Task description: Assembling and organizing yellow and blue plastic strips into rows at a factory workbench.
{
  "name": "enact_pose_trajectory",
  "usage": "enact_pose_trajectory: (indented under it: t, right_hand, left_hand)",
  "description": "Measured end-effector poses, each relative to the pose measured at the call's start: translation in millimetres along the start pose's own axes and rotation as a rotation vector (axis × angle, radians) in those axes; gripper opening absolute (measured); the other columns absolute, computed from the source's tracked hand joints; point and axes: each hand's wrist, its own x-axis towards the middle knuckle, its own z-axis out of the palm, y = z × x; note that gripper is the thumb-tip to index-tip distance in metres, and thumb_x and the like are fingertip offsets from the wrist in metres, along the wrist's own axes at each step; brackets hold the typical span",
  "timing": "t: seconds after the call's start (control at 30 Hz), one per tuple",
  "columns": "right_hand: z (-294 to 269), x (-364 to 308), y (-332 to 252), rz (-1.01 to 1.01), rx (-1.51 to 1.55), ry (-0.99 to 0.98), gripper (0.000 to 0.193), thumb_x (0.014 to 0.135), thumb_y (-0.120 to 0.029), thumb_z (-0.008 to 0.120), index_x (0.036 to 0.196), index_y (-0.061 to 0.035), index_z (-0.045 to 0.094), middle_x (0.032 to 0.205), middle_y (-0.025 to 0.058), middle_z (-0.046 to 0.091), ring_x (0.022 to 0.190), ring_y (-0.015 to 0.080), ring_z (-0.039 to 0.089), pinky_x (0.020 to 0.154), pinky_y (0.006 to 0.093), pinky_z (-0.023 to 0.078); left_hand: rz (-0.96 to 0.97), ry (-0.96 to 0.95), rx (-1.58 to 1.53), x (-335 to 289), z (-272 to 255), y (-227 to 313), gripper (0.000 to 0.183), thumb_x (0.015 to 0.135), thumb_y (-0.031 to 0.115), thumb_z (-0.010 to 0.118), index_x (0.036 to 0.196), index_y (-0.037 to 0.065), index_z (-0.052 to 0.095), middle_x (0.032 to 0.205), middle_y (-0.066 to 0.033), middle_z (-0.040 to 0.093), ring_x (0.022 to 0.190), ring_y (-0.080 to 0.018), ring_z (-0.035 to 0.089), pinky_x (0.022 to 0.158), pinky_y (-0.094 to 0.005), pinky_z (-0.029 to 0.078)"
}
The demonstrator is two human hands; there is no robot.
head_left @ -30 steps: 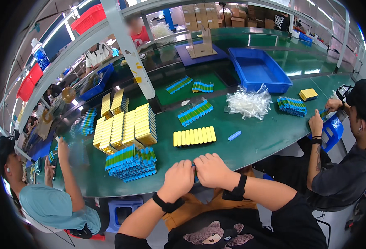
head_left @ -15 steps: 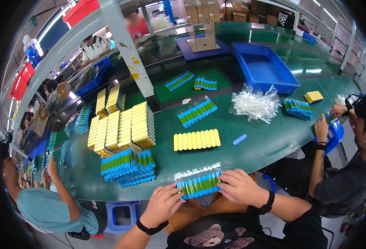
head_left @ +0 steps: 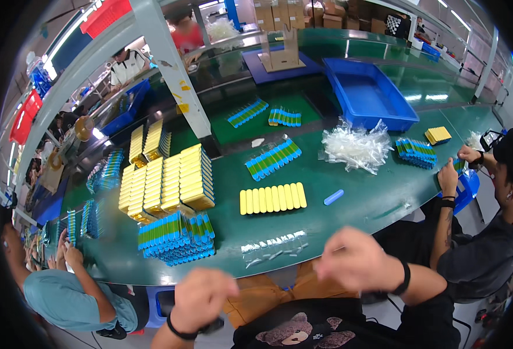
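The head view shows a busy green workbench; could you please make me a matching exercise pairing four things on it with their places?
Things:
1. row of yellow bars
2. blue tray
3. pile of clear plastic bags
4. small blue piece

Places:
A. far side, right of centre
B. just right of the yellow row
C. middle of the bench
D. directly in front of the tray

Pairs: 1-C, 2-A, 3-D, 4-B

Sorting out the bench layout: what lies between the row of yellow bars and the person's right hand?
In the head view, a row of clear plastic sleeves lies near the table edge, between the yellow bars and the right hand.
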Motion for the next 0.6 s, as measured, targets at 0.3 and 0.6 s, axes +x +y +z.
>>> enact_pose_trajectory:
  t: [0.3,0.6]
  right_hand:
    - [33.9,58.2,148.0,0.772,0.258,0.122,0.019,0.092,-0.019,0.086,0.098,-0.0004,0.082,0.080,0.0100,0.076,0.071,0.0165,0.069,0.068,0.0337,0.055]
    - [54.2,44.7,158.8,0.620,-0.044,0.154,0.025,0.093,-0.026,0.084,0.100,-0.0025,0.080,0.088,0.0129,0.075,0.082,0.0300,0.072,0.075,0.0413,0.057]
  left_hand:
    - [-0.462,-0.053,0.183,138.5,62.8,-100.4,0.016,0.095,0.013,0.079,0.103,0.000,0.080,0.088,-0.0192,0.079,0.082,-0.0316,0.078,0.076,-0.0396,0.061]
    - [-0.291,-0.137,0.367,138.5,77.4,-122.0,0.020,0.093,0.019,0.080,0.104,0.003,0.081,0.093,-0.0194,0.075,0.091,-0.0391,0.073,0.082,-0.0470,0.058]
